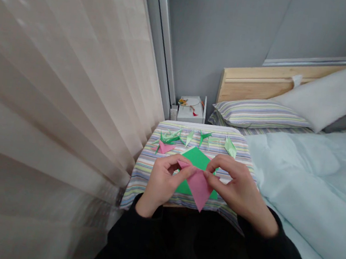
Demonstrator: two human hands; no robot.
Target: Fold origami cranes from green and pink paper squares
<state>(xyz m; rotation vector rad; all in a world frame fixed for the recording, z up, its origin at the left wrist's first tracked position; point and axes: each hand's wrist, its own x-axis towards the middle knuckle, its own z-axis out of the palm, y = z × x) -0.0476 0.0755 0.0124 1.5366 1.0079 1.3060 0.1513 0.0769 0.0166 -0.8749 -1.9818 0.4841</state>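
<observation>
A partly folded piece of pink origami paper (pixel 200 188) is held up between my two hands, one pointed end hanging down toward me. My left hand (pixel 164 179) pinches its left side between thumb and fingers, and a pink tip shows above the thumb. On the other side my right hand (pixel 236 183) grips the upper right part, thumb against fingertips. Beneath both hands lies a green sheet of paper (pixel 195 157) on the striped cloth (pixel 145 176). Behind it are several folded green paper figures (pixel 204 138) and a folded pink one (pixel 165 147).
The striped cloth covers a small table. Pleated curtains (pixel 70 91) run close along the left. To the right is a bed with a pale blue quilt (pixel 306 175) and pillows (pixel 263 114). A white stand (pixel 190 114) with a tasselled ornament sits beyond the table.
</observation>
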